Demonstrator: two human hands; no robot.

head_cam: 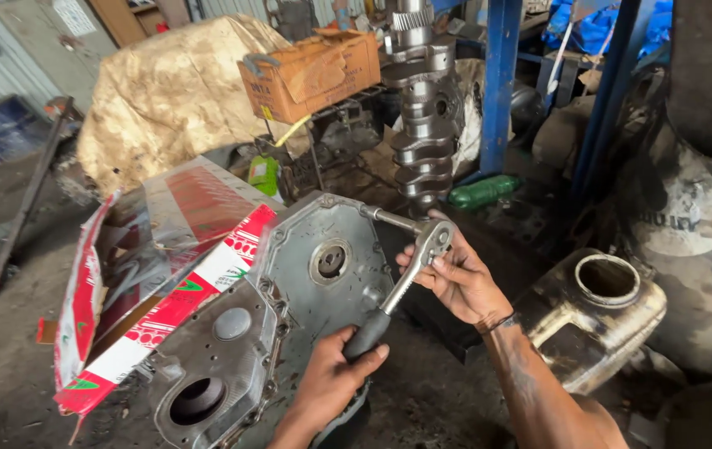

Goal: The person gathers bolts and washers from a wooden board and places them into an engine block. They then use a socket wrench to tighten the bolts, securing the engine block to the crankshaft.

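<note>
Both hands clasp the ratchet wrench (402, 283) — left hand (331, 378) handle, right hand (456, 278) head.

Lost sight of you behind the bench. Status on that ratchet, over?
Left hand shut on ratchet grip. Right hand cups its head. Extension runs to top edge of grey cover. Nothing in the way.

Grey engine cover (314, 291), red-and-white carton (165, 308) (green marks), blue posts (499, 83)
</note>
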